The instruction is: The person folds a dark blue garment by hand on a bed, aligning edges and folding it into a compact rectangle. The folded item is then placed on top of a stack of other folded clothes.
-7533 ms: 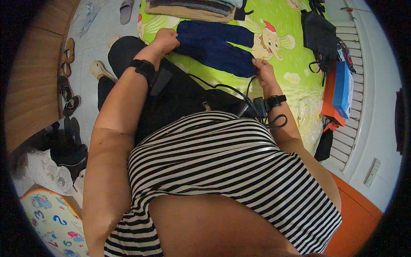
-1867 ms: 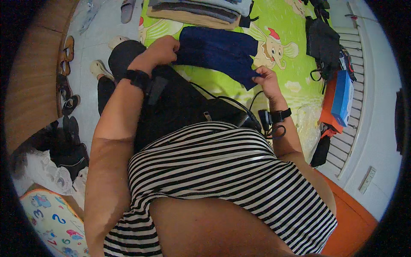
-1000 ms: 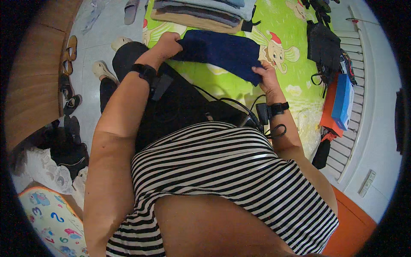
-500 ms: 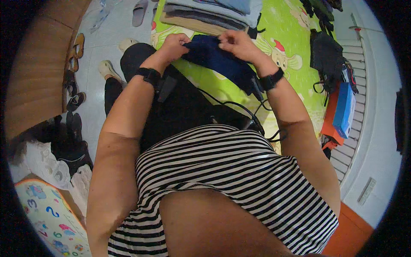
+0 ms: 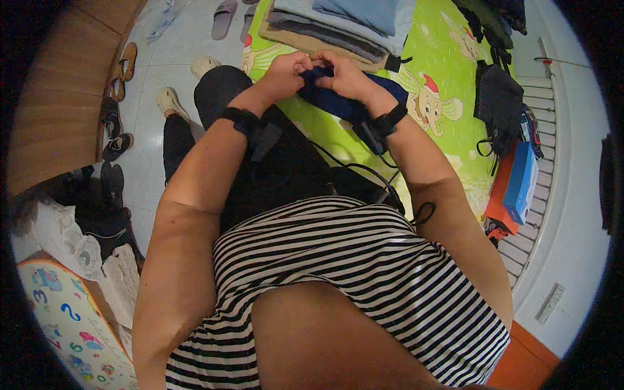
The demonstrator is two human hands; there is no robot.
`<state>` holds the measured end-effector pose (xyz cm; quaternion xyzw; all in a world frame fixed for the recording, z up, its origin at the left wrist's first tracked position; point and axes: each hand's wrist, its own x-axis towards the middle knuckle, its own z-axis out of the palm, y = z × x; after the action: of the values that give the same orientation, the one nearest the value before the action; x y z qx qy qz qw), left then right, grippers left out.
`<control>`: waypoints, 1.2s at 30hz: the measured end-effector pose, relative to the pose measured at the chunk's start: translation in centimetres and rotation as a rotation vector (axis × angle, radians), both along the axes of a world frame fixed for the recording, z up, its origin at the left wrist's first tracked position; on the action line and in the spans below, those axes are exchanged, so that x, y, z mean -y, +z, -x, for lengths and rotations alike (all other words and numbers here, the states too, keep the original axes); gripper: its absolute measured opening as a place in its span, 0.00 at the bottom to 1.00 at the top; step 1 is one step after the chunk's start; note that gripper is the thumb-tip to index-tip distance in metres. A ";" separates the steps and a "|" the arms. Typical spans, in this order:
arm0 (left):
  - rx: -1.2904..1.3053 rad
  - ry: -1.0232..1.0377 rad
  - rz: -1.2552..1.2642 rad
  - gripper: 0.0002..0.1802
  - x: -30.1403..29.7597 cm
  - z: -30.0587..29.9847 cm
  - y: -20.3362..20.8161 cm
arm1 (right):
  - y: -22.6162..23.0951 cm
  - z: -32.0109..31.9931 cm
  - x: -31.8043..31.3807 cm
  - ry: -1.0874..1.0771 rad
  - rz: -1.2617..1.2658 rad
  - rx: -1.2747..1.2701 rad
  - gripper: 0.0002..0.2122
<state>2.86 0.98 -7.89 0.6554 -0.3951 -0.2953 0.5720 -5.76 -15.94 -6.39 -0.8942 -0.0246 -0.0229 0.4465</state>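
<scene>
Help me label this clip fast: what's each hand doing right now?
Left hand: closed, pinching the end of the dark blue cloth.
Right hand: fingers curled at the same end; cannot tell if closed on it.

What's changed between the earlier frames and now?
The right hand let go of the right end of the navy garment and moved left, beside the left hand, where the garment is now bunched. The left hand stays at the left end; the folded stack looks unchanged.
</scene>
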 end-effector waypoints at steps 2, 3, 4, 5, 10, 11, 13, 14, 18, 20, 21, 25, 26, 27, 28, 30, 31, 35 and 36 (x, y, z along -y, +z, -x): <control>0.029 -0.042 0.083 0.18 0.1 0.5 1.1 | 0.2 0.3 -0.4 0.010 0.043 -0.063 0.17; 0.132 -0.080 0.057 0.17 0.2 0.5 1.7 | 0.6 0.3 -0.1 0.049 0.015 -0.146 0.19; 0.050 -0.067 0.084 0.17 0.2 0.5 2.4 | 1.3 0.5 -0.2 0.073 0.019 -0.184 0.19; -0.024 -0.046 0.070 0.16 0.4 0.7 3.0 | 2.1 0.7 -0.2 0.095 0.024 -0.223 0.19; -0.212 0.002 0.269 0.22 1.4 0.6 6.6 | 8.7 2.7 0.5 0.015 0.049 -0.040 0.14; -0.266 -0.056 0.294 0.26 1.8 0.6 7.4 | 10.0 2.9 0.5 -0.084 0.009 -0.129 0.12; -0.312 -0.216 0.252 0.25 2.4 0.8 8.8 | 12.4 3.5 0.4 -0.176 -0.052 -0.042 0.10; -0.333 -0.294 0.219 0.25 2.7 1.1 9.4 | 13.5 3.7 0.4 -0.207 -0.117 -0.013 0.10; -0.292 -0.310 0.216 0.15 4.3 2.7 10.4 | 17.0 4.2 0.0 -0.402 -0.184 0.169 0.08; -0.299 -0.300 0.156 0.14 4.4 2.9 10.3 | 18.2 4.5 -0.3 -0.420 -0.280 0.287 0.08; -0.306 -0.296 0.131 0.14 4.2 2.9 10.1 | 18.6 4.3 -0.4 -0.429 -0.268 0.332 0.08; -0.335 -0.352 0.043 0.16 3.4 2.9 9.6 | 19.5 4.3 0.3 -0.482 -0.421 0.444 0.08; -0.379 -0.388 0.080 0.17 3.2 2.9 9.6 | 19.6 4.2 0.7 -0.439 -0.461 0.476 0.07; -0.435 -0.412 0.069 0.18 2.9 3.1 9.6 | 19.5 3.9 1.1 -0.506 -0.446 0.442 0.08; -0.489 -0.436 0.059 0.20 2.7 3.4 9.8 | 19.3 3.6 1.4 -0.530 -0.430 0.431 0.08; -0.570 -0.523 0.009 0.25 2.3 3.8 10.0 | 18.7 3.6 1.9 -0.579 -0.398 0.381 0.08; -0.589 -0.554 0.005 0.25 2.2 4.0 10.3 | 18.6 3.7 2.1 -0.600 -0.383 0.346 0.08; -0.553 -0.567 0.014 0.27 1.9 4.1 11.0 | 18.3 4.5 1.1 -0.525 -0.371 0.333 0.07; -0.543 -0.559 0.002 0.27 2.0 4.0 11.2 | 18.4 4.8 0.7 -0.499 -0.335 0.324 0.07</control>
<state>-1.15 -0.99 3.28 0.4200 -0.3929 -0.6021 0.5537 -10.55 -16.67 12.01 -0.7717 0.1284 -0.2768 0.5581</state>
